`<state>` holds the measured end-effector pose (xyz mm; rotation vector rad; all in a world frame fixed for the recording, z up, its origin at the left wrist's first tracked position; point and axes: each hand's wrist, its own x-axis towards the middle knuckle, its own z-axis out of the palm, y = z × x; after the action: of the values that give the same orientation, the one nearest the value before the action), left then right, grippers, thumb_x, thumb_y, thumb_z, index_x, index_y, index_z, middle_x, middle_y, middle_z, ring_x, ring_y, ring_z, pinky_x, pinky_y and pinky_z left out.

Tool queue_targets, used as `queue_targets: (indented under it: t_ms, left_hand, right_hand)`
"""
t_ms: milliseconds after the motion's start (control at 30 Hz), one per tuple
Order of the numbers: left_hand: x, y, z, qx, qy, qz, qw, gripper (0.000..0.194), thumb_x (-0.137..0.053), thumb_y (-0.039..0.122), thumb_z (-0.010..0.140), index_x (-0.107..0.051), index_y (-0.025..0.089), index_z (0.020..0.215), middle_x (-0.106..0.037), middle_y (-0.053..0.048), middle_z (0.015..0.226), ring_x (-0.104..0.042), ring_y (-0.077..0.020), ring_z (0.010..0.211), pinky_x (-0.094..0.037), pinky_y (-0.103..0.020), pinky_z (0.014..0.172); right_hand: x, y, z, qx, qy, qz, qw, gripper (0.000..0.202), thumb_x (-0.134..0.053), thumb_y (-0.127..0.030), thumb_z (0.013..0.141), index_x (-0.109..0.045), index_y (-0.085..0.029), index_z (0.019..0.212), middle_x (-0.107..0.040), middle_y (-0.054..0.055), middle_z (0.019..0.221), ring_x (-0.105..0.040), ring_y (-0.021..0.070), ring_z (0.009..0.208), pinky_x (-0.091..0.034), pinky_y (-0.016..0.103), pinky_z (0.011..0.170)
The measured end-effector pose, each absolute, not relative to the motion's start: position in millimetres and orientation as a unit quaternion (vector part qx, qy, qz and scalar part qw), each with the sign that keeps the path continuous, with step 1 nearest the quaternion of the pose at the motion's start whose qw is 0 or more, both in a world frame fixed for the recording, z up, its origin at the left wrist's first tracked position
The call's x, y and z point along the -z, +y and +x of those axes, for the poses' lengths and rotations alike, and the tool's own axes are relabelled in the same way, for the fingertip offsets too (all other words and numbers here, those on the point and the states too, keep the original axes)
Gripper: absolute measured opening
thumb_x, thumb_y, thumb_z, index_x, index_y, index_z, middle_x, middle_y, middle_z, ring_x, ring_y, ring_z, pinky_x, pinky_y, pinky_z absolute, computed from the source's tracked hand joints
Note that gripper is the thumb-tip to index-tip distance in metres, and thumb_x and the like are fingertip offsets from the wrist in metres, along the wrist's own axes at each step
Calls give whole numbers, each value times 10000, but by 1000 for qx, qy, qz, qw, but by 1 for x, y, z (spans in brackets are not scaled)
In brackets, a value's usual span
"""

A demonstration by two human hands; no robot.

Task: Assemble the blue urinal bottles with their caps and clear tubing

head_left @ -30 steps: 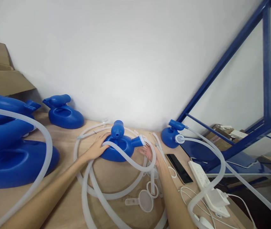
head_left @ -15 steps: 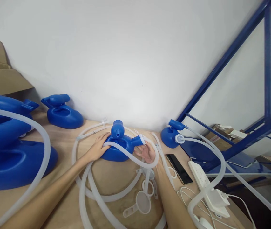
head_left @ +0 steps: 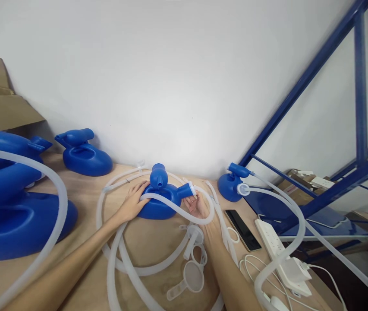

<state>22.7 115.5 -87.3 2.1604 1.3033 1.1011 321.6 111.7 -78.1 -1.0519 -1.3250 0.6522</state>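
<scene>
A blue plastic urinal bottle stands on the table in front of me, one capped neck up and a spout tilted to the right. My left hand grips the bottle's left side, its thumb over a translucent hose that crosses the front of the bottle. At the spout, my right hand has its fingers on the white cap; part of the hand is behind the hose. Between my forearms lie a round translucent lid with a strap and another clear cap piece.
Larger blue bottles stand at left, near a cardboard box. Another blue bottle is at the back left, one with hoses at right. A phone, a power strip and a blue metal frame are at right.
The clear cap piece near my right wrist has shifted slightly left and now lies more in view. My right fingers have moved a little at the spout; my left hand stays put.
</scene>
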Motion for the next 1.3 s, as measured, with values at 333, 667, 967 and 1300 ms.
queue_targets:
  t_ms: [333, 667, 967, 1300]
  left_hand:
    - [84, 111, 28, -383, 460, 775, 202, 619, -487, 437, 959, -484, 206, 1533, -478, -141, 1588, -404, -364, 1461, -334, -575, 1220]
    - [85, 106, 33, -388, 468, 773, 183, 609, -510, 395, 930, -508, 216, 1512, -511, -130, 1555, -438, -371, 1424, -358, -575, 1202]
    - [86, 103, 39, -391, 479, 769, 159, 594, -512, 367, 927, -499, 214, 1500, -518, -137, 1526, -448, -374, 1385, -363, -582, 1187]
    - [90, 103, 38, -391, 480, 774, 132, 578, -506, 375, 941, -484, 205, 1492, -517, -142, 1531, -470, -360, 1380, -385, -556, 1175]
  right_hand:
    - [69, 106, 316, -398, -517, -434, 622, 622, -310, -669, 982, -731, -220, 1073, -785, 103, 921, -756, 280, 911, -627, 455, 830]
    - [81, 100, 290, -383, -446, -386, 711, 600, -693, -553, 872, -567, -255, 1377, -735, 100, 1175, -735, 272, 1056, -597, 481, 957]
    - [80, 110, 279, -331, -378, -437, 746, 589, -780, -414, 807, -594, -188, 1318, -755, 102, 1104, -753, 258, 945, -612, 449, 904]
    - [76, 109, 274, -369, -319, -391, 781, 547, -845, -341, 721, -633, -188, 1201, -775, 55, 998, -749, 223, 867, -598, 408, 878]
